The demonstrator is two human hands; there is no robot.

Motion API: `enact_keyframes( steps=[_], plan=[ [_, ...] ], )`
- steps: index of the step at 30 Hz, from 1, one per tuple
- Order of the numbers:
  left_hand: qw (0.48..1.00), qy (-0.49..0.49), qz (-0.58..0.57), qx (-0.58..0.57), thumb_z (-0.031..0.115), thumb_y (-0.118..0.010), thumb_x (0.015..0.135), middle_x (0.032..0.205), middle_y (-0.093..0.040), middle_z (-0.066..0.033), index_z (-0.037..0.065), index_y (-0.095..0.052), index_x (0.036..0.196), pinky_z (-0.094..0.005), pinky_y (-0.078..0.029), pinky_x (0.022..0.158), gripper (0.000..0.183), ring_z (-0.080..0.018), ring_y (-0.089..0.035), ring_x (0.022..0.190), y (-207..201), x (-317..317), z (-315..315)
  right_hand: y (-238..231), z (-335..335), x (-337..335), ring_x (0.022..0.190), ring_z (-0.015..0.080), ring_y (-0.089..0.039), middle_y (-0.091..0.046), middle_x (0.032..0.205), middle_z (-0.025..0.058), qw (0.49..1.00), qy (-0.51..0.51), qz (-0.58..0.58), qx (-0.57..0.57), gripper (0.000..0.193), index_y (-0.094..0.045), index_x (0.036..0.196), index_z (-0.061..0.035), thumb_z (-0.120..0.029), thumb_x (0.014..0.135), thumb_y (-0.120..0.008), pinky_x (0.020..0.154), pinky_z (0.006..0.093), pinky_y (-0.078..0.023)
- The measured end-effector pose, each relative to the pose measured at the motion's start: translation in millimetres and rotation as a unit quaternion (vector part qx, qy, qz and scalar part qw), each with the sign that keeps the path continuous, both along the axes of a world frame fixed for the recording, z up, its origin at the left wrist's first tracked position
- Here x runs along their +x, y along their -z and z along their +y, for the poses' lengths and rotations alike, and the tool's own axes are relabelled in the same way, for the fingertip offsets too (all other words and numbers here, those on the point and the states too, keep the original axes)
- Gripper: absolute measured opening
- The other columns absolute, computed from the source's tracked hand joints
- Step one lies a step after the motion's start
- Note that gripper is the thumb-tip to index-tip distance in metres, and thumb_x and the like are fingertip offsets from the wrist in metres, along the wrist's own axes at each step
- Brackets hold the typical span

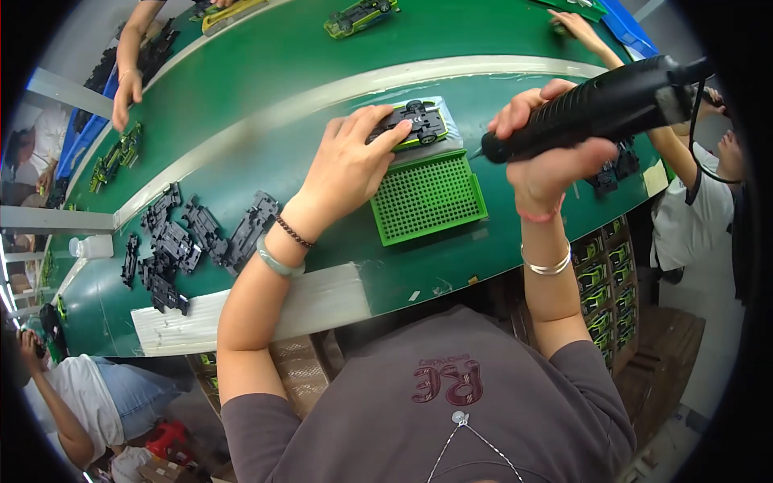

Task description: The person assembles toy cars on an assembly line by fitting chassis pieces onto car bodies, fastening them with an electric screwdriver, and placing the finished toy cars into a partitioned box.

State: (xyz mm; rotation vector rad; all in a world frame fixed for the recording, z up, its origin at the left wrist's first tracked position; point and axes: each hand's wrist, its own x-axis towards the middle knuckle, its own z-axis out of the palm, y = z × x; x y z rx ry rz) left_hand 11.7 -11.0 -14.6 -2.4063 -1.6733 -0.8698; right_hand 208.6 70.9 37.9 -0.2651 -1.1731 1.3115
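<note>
My left hand holds a small toy car, wheels up, with its black underside and lime-green body edge showing. The car rests on a pale pad on the green table. In my right hand is a black electric screwdriver, fingers and thumb around its grip. Its tip points left, above the table and apart from the car. A bright green tray with a grid of small holes lies between my hands, just nearer than the car.
Loose black car chassis lie in a pile at left, with more at right. A cord trails from the screwdriver. Beyond a pale strip lie other cars. Co-workers' hands reach in from the far side.
</note>
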Motion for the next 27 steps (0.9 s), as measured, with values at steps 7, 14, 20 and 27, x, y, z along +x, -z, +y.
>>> enact_keyframes(
  steps=[7, 14, 20, 27],
  plan=[
    [1.000, -0.004, -0.015, 0.008, 0.009, -0.065, 0.073, 0.119, -0.048, -0.0149, 0.017, -0.054, 0.116, -0.0406, -0.039, 0.087, 0.045, -0.0327, -0.047, 0.109, 3.0, -1.4, 1.7, 21.2, -41.4, -28.1, 0.051, 0.0154, -0.051, -0.050, 0.062, 0.0082, 0.989, -0.053, -0.139, -0.028, 0.097, -0.040, 0.094, -0.0039, -0.090, 0.050, -0.035, 0.052, 0.0271, -0.047],
    [0.999, 0.002, -0.032, -0.005, 0.009, -0.065, 0.074, 0.119, -0.048, -0.0166, 0.017, -0.054, 0.117, -0.0414, -0.038, 0.089, 0.046, -0.0336, -0.046, 0.109, 5.5, -3.8, 2.2, 28.9, -38.9, -35.0, 0.053, 0.0152, -0.052, -0.051, 0.063, 0.0084, 0.987, -0.058, -0.148, -0.016, 0.095, -0.039, 0.093, -0.0036, -0.088, 0.050, -0.040, 0.052, 0.0266, -0.047],
    [0.999, 0.000, -0.032, -0.004, 0.009, -0.065, 0.073, 0.119, -0.048, -0.0164, 0.018, -0.054, 0.117, -0.0412, -0.038, 0.088, 0.046, -0.0332, -0.046, 0.109, 7.0, -3.5, 1.9, 30.6, -38.8, -35.4, 0.054, 0.0151, -0.053, -0.051, 0.063, 0.0085, 0.984, -0.073, -0.161, -0.016, 0.094, -0.040, 0.093, -0.0034, -0.088, 0.052, -0.041, 0.052, 0.0260, -0.047],
    [1.000, 0.003, -0.023, 0.001, 0.010, -0.066, 0.073, 0.118, -0.049, -0.0160, 0.018, -0.055, 0.116, -0.0409, -0.038, 0.087, 0.046, -0.0329, -0.046, 0.109, 8.6, -6.0, 1.8, 26.1, -37.6, -37.4, 0.063, 0.0179, -0.056, -0.053, 0.072, 0.0085, 0.972, -0.151, -0.180, -0.002, 0.093, -0.045, 0.091, -0.0015, -0.087, 0.054, -0.041, 0.064, 0.0305, -0.049]
  ],
)
